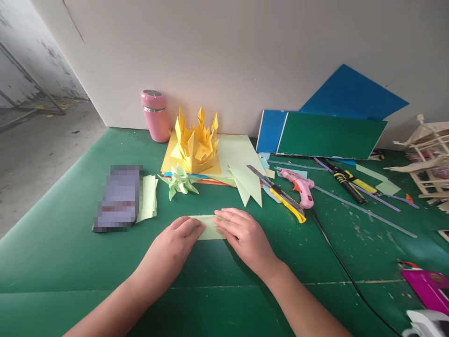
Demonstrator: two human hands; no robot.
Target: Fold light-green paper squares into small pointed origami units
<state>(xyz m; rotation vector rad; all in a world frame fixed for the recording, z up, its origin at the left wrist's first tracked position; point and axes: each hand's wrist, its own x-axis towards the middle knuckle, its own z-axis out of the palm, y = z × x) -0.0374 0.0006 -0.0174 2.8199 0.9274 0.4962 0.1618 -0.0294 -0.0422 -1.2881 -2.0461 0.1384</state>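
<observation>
A small pale green paper strip (210, 228) lies crosswise in front of me, on or just above the green tabletop. My left hand (178, 241) is closed on its left end, fingers curled together. At the right end, my right hand (247, 236) grips the paper between its fingers and thumb, the fingers fairly straight. Both hands cover the strip's ends. Just beyond them stand folded pale green paper flowers (180, 181). Pointed pale green paper pieces (245, 182) lie behind my right hand.
A yellow folded-paper crown (196, 145) stands on stacked paper (238, 147). Left are a pink flask (156, 117), a blurred dark object (119, 199) and green slips (149, 199). Right are a yellow utility knife (286, 201), a pink glue gun (300, 187) with its cord (340, 260), and boards (333, 135).
</observation>
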